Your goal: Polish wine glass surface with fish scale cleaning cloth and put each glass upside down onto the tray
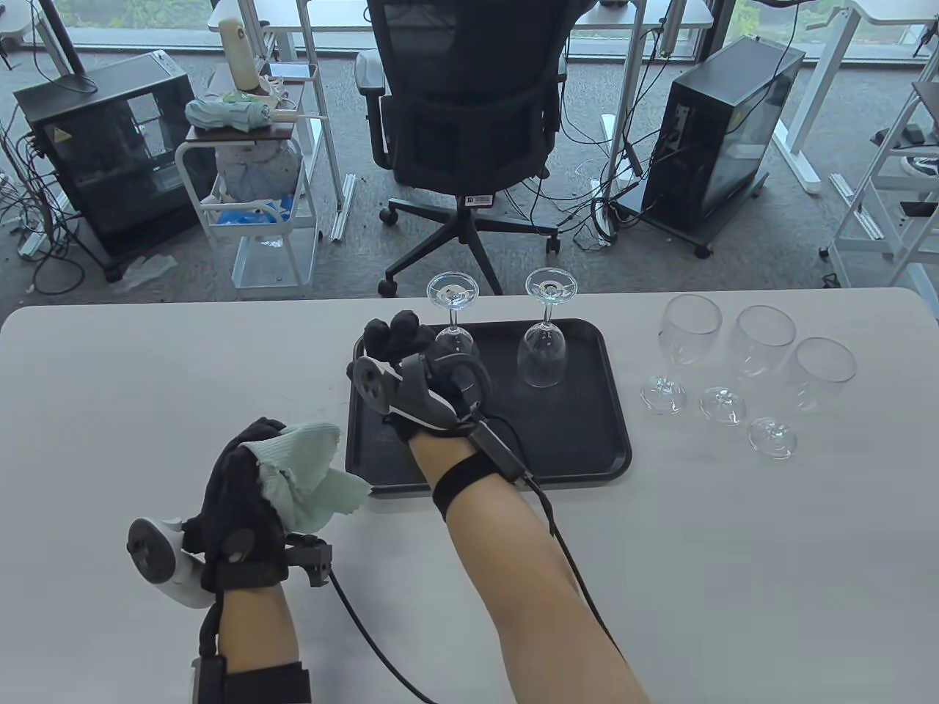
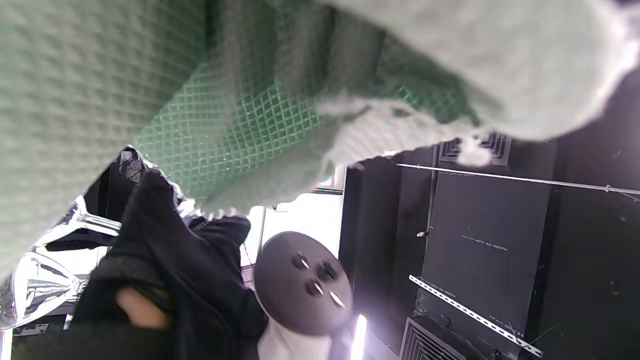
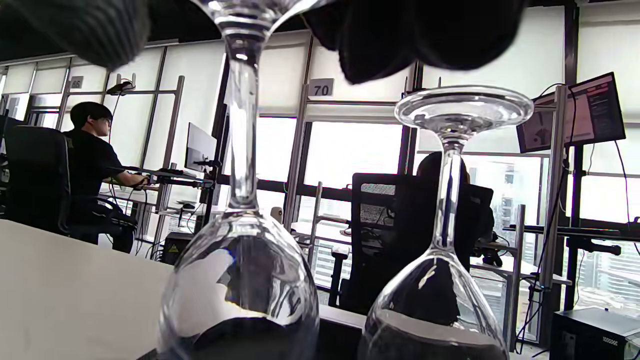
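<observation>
Two wine glasses stand upside down at the back of the black tray [image 1: 587, 469]: the left glass [image 1: 452, 291] [image 3: 240, 280] and the right glass [image 1: 543, 352] [image 3: 440, 300]. My right hand [image 1: 411, 367] hovers at the left glass and hides part of its bowl. Its fingers [image 3: 415, 35] spread on either side of the stem, with gaps showing and no touch. My left hand [image 1: 235, 506] rests on the table left of the tray and grips the pale green cleaning cloth [image 1: 308, 469] [image 2: 200, 100]. Three more glasses [image 1: 765, 334] stand upright on the table to the right.
The upright glasses form a row right of the tray, the nearest one [image 1: 689, 323] close to its edge. The white table [image 1: 733, 572] ends just behind the tray. An office chair [image 1: 469, 110] and computer towers stand on the floor beyond. A person [image 3: 90, 150] sits at a desk far off.
</observation>
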Tool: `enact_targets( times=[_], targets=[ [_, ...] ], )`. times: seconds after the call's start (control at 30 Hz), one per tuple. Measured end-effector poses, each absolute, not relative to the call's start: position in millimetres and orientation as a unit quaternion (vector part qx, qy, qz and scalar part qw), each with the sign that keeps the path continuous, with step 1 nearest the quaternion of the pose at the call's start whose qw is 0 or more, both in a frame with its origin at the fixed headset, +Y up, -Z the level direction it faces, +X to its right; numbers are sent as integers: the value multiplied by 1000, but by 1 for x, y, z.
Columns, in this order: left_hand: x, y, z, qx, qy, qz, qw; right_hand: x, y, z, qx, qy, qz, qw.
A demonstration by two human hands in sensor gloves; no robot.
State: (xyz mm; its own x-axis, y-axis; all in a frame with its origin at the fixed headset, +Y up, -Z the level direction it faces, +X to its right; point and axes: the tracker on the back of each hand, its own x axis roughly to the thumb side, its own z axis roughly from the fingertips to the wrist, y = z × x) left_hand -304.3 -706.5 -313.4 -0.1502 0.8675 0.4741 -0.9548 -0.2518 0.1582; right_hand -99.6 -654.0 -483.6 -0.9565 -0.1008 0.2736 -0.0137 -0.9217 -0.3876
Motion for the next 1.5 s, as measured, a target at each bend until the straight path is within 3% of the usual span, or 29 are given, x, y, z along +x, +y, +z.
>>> enact_targets(
  times=[0.23, 0.43, 0.57, 0.67, 0.8, 0.87, 0.93, 1.07, 1.23, 1.3, 1.4, 1.5],
  targets=[
    [-305, -707, -314, 242, -86, 755, 604, -114, -645, -507, -94, 174, -980, 21],
    [-305, -705, -313, 242, -88, 755, 603, -111, -651, -515, -58, 104, -992, -33],
    [-304, -704, -313, 240, -92, 756, 601, -103, -645, -495, -87, 125, -988, -39],
    [-301, -704, -312, 235, -96, 759, 600, -81, -639, -460, -144, 138, -975, -100],
    [-297, -704, -312, 233, -100, 758, 601, -24, -648, -422, -173, 113, -965, -165],
    [-295, -704, -312, 230, -102, 759, 600, 21, -661, -413, -131, 93, -970, -185],
    [-293, -705, -312, 228, -101, 759, 602, 71, -677, -409, -74, 72, -973, -206],
    [-289, -705, -314, 225, -103, 758, 604, 211, -713, -391, 108, 62, -951, -283],
    [-285, -706, -314, 223, -101, 762, 600, 335, -739, -358, 306, 63, -902, -298],
    [-283, -706, -314, 224, -101, 760, 602, 370, -747, -348, 374, 70, -875, -300],
    [-280, -705, -314, 223, -103, 758, 604, 400, -761, -346, 425, 61, -819, -380],
    [-278, -705, -315, 219, -104, 757, 607, 412, -768, -358, 418, 71, -809, -406]
  ],
)
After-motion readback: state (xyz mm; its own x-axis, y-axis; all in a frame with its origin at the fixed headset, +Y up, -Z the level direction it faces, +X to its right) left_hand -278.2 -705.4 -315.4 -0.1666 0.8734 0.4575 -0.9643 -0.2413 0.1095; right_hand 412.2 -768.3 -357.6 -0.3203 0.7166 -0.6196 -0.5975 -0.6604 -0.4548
